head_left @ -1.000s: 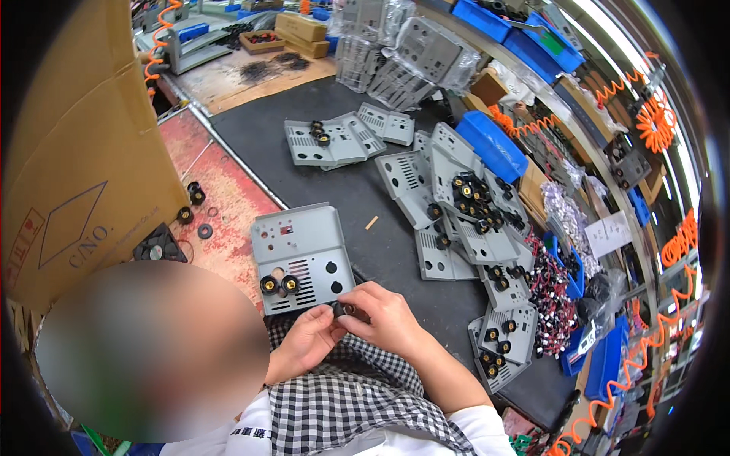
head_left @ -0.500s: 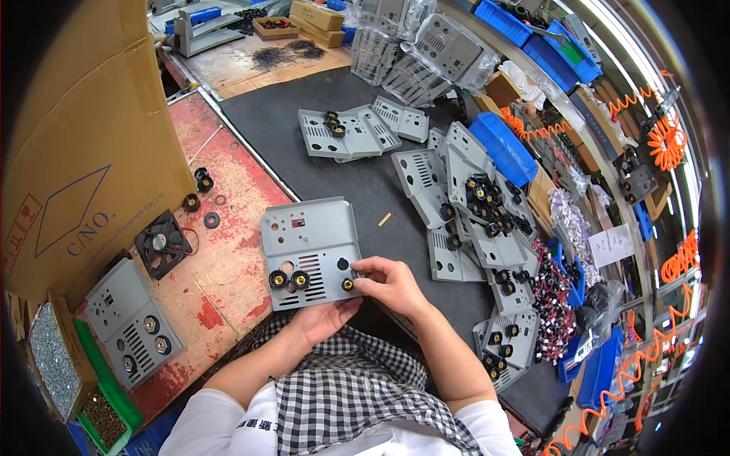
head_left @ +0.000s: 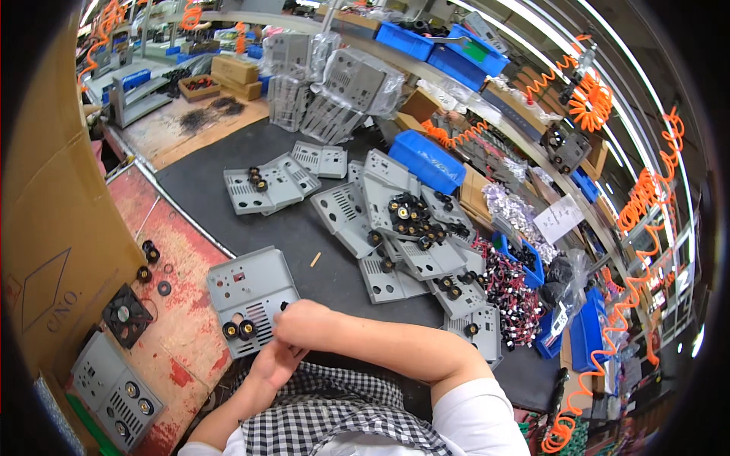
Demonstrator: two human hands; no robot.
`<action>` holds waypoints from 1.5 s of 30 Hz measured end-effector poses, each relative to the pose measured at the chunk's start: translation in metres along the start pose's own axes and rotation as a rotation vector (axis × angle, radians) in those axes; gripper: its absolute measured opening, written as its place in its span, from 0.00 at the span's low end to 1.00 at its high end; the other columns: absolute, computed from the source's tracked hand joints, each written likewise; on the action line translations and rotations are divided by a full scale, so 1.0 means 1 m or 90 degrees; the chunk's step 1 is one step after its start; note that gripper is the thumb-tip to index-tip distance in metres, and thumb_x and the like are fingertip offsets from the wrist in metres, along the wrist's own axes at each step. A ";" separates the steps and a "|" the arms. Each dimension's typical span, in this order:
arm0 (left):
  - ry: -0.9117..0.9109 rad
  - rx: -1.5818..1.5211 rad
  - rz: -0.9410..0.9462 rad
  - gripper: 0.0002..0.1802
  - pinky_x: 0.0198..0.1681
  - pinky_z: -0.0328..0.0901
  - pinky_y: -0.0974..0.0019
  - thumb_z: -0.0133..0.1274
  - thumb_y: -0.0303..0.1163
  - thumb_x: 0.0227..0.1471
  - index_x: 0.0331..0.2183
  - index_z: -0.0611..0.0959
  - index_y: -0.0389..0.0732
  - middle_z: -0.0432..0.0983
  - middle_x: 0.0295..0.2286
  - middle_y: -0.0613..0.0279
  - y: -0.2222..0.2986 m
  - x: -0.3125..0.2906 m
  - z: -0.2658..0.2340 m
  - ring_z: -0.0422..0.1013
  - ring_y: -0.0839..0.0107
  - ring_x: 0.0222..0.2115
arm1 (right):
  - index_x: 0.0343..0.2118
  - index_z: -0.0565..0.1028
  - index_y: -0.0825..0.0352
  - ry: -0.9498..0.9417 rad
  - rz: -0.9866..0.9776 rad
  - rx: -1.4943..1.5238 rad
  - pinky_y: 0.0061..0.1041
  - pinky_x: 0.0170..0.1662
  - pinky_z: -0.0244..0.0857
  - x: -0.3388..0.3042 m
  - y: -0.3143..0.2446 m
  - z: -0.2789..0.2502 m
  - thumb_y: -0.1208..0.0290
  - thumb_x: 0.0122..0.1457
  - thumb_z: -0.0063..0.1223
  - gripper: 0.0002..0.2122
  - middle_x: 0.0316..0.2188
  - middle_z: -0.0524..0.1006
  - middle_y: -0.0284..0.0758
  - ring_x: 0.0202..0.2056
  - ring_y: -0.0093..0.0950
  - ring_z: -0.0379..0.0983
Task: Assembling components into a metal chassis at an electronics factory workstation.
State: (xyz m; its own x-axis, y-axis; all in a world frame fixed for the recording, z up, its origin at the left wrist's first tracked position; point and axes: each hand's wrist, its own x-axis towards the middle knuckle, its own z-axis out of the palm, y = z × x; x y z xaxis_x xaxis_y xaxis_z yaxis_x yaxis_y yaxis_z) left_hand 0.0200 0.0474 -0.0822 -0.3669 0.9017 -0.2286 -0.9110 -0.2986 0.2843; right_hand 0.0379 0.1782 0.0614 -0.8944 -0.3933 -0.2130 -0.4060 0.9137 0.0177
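Observation:
A grey sheet-metal panel [head_left: 251, 285] with slots and round holes lies at the front edge of the bench, before me. Two black round fittings with brass-coloured centres [head_left: 239, 329] sit on its lower left part. My right hand [head_left: 300, 323] is closed over the panel's lower right corner, knuckles up, and hides what its fingers grip. Just below that corner my left hand [head_left: 275, 366] is curled, its fingertips meeting the right hand's fingers. What lies between the two hands is hidden.
More grey panels with black fittings [head_left: 414, 220] are heaped to the right on the black mat [head_left: 304, 228]. A fan [head_left: 129, 314], another panel [head_left: 114, 391] and a cardboard box [head_left: 57, 220] stand left. Blue bins [head_left: 427, 161], bundled wires [head_left: 511, 296] and orange coiled hoses [head_left: 593, 102] line the right.
My right hand has rotated over the panel's corner, covering the black fitting there. The left hand has come closer to it. The whole view has shifted, showing more of the far area.

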 end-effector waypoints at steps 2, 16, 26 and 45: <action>0.002 -0.004 -0.005 0.15 0.58 0.51 0.55 0.48 0.34 0.50 0.42 0.75 0.42 0.72 0.44 0.62 0.001 -0.003 0.002 0.64 0.64 0.50 | 0.22 0.76 0.66 -0.050 -0.028 0.007 0.33 0.27 0.71 -0.004 -0.003 0.000 0.72 0.43 0.53 0.04 0.24 0.74 0.37 0.26 0.34 0.76; -0.043 0.021 -0.003 0.21 0.58 0.52 0.48 0.52 0.32 0.43 0.43 0.74 0.41 0.72 0.43 0.57 0.003 0.003 0.011 0.64 0.61 0.49 | 0.22 0.75 0.66 0.269 0.086 -0.009 0.26 0.36 0.67 -0.034 0.002 0.026 0.71 0.42 0.52 0.05 0.23 0.72 0.32 0.31 0.29 0.69; -0.049 -0.005 -0.019 0.15 0.56 0.53 0.54 0.52 0.31 0.44 0.38 0.77 0.42 0.75 0.39 0.62 0.005 0.003 0.016 0.65 0.64 0.47 | 0.22 0.75 0.64 0.257 0.128 -0.020 0.28 0.33 0.65 -0.028 0.006 0.028 0.66 0.43 0.55 0.07 0.22 0.74 0.33 0.28 0.30 0.72; -0.071 0.013 -0.038 0.24 0.58 0.50 0.53 0.54 0.33 0.45 0.48 0.73 0.45 0.69 0.47 0.60 0.006 0.006 0.011 0.61 0.61 0.52 | 0.32 0.75 0.58 0.176 0.401 0.206 0.41 0.29 0.68 -0.046 -0.003 -0.028 0.57 0.60 0.39 0.13 0.20 0.77 0.41 0.24 0.43 0.75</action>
State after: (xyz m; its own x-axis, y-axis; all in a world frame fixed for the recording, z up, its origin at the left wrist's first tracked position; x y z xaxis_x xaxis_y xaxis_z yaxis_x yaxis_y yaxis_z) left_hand 0.0145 0.0548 -0.0714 -0.2879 0.9472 -0.1414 -0.9262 -0.2378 0.2925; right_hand 0.0748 0.1908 0.0986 -0.9706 0.2408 -0.0036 0.2345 0.9416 -0.2418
